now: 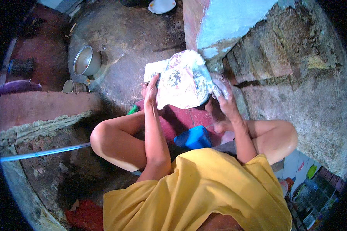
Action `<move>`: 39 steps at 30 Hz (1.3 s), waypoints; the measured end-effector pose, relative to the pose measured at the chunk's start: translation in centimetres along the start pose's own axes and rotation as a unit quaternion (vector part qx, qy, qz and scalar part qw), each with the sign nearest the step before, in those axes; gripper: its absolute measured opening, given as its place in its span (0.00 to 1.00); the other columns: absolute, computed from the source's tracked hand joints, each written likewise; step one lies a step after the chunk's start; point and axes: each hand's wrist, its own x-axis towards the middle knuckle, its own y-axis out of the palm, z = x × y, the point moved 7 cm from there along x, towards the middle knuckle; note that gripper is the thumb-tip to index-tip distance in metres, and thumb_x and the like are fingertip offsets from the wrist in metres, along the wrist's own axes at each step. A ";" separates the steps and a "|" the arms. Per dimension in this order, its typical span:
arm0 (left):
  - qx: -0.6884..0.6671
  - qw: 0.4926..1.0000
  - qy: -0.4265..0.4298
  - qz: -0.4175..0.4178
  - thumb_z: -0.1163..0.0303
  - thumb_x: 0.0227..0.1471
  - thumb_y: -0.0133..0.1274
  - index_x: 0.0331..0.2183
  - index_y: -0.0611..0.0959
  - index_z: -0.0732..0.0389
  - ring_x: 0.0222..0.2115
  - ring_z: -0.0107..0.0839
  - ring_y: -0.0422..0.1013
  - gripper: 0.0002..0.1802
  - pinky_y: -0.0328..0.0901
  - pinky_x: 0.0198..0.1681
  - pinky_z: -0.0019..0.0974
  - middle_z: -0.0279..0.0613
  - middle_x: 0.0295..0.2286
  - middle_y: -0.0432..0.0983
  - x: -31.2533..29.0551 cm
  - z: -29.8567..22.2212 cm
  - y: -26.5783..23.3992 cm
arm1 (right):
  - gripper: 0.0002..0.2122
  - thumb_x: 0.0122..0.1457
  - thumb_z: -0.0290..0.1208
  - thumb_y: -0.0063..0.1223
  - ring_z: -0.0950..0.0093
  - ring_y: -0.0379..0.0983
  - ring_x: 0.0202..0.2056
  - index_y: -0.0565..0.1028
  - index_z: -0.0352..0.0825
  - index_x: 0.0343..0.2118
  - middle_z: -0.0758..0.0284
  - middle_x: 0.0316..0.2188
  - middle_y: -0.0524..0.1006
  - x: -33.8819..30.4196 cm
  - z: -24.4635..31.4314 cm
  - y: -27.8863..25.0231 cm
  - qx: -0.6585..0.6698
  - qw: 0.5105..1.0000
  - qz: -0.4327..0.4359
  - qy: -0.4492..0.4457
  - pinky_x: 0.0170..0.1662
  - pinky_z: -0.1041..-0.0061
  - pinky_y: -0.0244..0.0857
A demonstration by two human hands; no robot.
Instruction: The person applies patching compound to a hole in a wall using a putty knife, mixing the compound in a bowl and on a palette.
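Note:
A white flat piece with a coloured print (pixel 177 86) is held up in front of me, over the floor between my knees. White froth or fluff covers its upper right edge. I cannot tell whether it is a bag or a cloth. My left hand (pixel 151 91) grips it by its left side, thumb on the face. At its right edge is my right hand (pixel 226 101), fingers bent and coated in white lather. Whatever those fingers hold is hidden by the lather. Below the white piece, a blue plastic container (pixel 193 138) sits on the red floor between my legs.
To the left stand a metal pot (pixel 87 61) and a smaller grey bowl (pixel 74 87). A white plate (pixel 162 5) lies at the far edge. A blue hose (pixel 46 151) runs in from the left. Rough walls (pixel 292 104) rise on the right, above a dish rack (pixel 316 196).

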 end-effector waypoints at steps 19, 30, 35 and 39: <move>-0.354 0.910 -0.089 0.195 0.69 0.47 0.54 0.44 0.68 0.70 0.30 0.36 0.74 0.23 0.71 0.34 0.40 0.47 0.33 0.75 -4.5 -2.2 7.4 | 0.25 0.37 0.28 0.52 0.61 0.67 0.32 0.71 0.49 0.45 0.62 0.30 0.69 -1.5 4.0 -0.9 -0.368 0.916 0.017 -0.161 0.31 0.65 0.64; -0.317 0.915 -0.056 0.242 0.65 0.49 0.50 0.45 0.67 0.68 0.32 0.39 0.74 0.23 0.71 0.35 0.42 0.50 0.37 0.73 -7.0 -5.6 7.8 | 0.16 0.47 0.32 0.52 0.62 0.67 0.30 0.73 0.40 0.42 0.63 0.27 0.71 -4.5 1.8 -1.3 -0.323 0.941 -0.003 -0.098 0.33 0.66 0.63; -0.235 0.939 0.039 0.248 0.61 0.51 0.48 0.45 0.68 0.66 0.35 0.38 0.73 0.23 0.70 0.38 0.41 0.50 0.38 0.72 -7.5 -9.3 6.5 | 0.13 0.53 0.33 0.47 0.70 0.71 0.27 0.73 0.30 0.37 0.60 0.28 0.75 -4.0 -0.6 -2.4 -0.196 0.980 -0.029 -0.019 0.31 0.73 0.63; -0.223 0.947 0.043 0.226 0.60 0.51 0.47 0.45 0.68 0.66 0.35 0.38 0.73 0.24 0.70 0.38 0.41 0.49 0.38 0.72 -7.4 -9.3 4.6 | 0.12 0.55 0.33 0.47 0.85 0.67 0.22 0.72 0.28 0.36 0.70 0.23 0.74 -1.9 0.1 -1.5 0.029 0.974 0.074 0.210 0.25 0.83 0.61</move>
